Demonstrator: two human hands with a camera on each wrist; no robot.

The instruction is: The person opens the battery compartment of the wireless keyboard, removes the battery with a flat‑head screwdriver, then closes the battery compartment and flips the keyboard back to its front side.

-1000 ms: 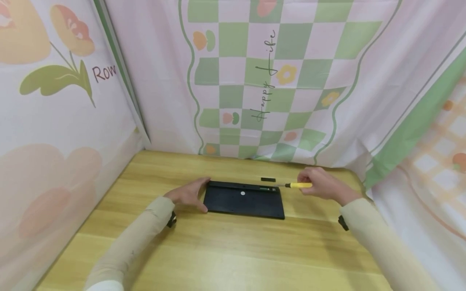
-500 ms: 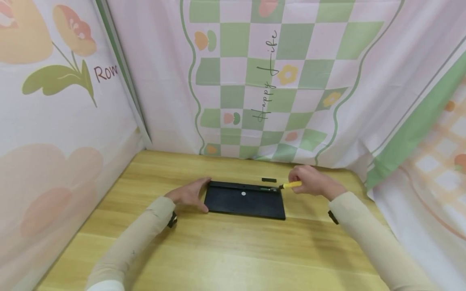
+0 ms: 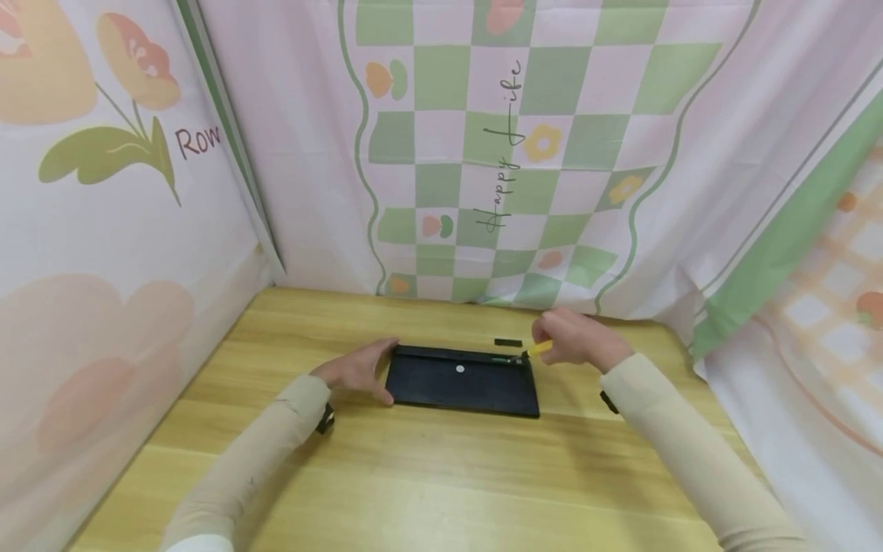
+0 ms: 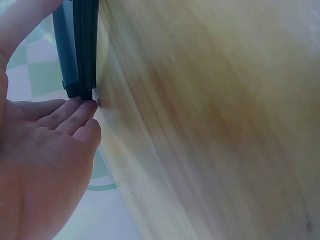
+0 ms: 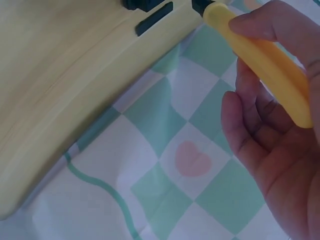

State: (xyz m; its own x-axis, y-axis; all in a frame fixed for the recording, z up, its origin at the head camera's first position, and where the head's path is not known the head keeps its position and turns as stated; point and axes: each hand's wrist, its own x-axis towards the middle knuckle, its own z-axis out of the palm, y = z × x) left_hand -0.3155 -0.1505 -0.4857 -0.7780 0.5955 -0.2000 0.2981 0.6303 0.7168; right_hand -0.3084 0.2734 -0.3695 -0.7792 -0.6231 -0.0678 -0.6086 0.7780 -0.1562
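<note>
A thin black keyboard [image 3: 462, 391] lies with its underside up on the wooden table, a round white sticker near its middle. Its raised far edge has an open battery compartment [image 3: 507, 359] at the right end. My left hand [image 3: 355, 372] holds the keyboard's left end, thumb at the near corner and fingers at the far one. In the left wrist view, fingertips touch the keyboard's edge [image 4: 80, 50]. My right hand [image 3: 572, 337] grips a yellow-handled screwdriver [image 5: 265, 65], its tip end at the compartment and hidden in the right wrist view.
A small black battery cover [image 3: 508, 343] lies on the table just behind the keyboard. Patterned curtains [image 3: 483, 153] hang along the table's back edge and on both sides. The wooden tabletop [image 3: 428, 475] extends in front of the keyboard.
My right hand has moved left with the screwdriver, bringing it from beside the keyboard's right end over the compartment, handle tilted more. The left hand and keyboard stay put.
</note>
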